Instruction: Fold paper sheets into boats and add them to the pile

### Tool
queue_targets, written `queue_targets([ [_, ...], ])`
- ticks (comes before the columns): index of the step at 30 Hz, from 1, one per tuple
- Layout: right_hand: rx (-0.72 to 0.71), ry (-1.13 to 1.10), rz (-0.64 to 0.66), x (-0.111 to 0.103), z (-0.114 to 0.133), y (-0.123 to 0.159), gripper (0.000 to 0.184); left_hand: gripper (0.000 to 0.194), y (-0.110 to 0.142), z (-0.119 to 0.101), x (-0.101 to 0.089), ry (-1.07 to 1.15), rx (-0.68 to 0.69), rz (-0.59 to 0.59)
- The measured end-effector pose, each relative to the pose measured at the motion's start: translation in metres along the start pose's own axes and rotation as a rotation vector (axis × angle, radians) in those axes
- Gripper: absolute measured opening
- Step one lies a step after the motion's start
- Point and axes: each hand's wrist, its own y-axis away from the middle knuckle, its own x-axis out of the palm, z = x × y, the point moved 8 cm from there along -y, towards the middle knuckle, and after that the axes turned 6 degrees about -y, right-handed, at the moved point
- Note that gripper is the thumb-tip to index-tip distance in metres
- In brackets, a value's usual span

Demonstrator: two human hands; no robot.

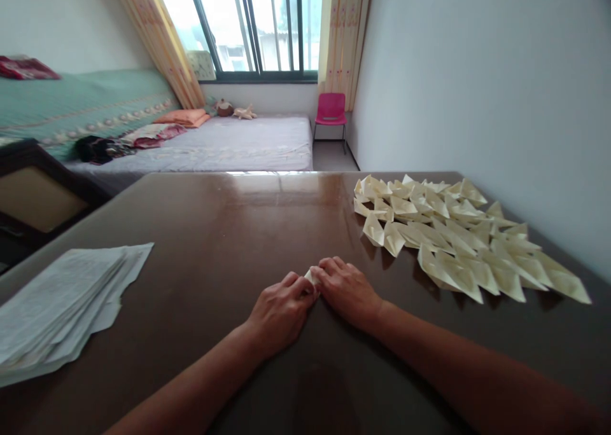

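Observation:
Close together over the middle of the brown table [200, 282], my left hand [281, 308] and my right hand [346, 289] both grip a small folded piece of cream paper [309, 275]. Only a sliver of the paper shows between the fingers; the rest is hidden. Both hands are closed, with the fingertips nearly meeting. To the right of my right hand stand rows of folded cream paper boats [453, 269]. On the left lies a stack of printed paper sheets [62, 301], apart from my left hand.
A bed [267, 142] stands beyond the table's far edge, with a pink chair [331, 109] beside it. The white wall [477, 72] runs along the right side. At the left is a dark wooden chair or cabinet [42, 187].

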Motion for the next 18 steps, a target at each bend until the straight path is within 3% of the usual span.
queue_targets([
  [8, 0.175, -0.672, -0.064, 0.009, -0.035, -0.007, 0.033, 0.020, -0.002, 0.008, -0.001, 0.077, -0.020, -0.107],
  [13, 0.107, -0.836, -0.124, 0.008, -0.030, -0.008, 0.027, 0.012, 0.000, 0.013, -0.001, 0.123, -0.063, -0.147],
  [15, 0.049, -0.865, -0.154, 0.007, -0.027, -0.007, 0.028, 0.017, 0.001, 0.020, -0.001, 0.165, -0.115, -0.196],
  [18, 0.023, -0.938, -0.201, 0.007, -0.029, -0.006, 0.036, 0.032, 0.005, 0.045, 0.000, 0.273, -0.311, -0.309],
])
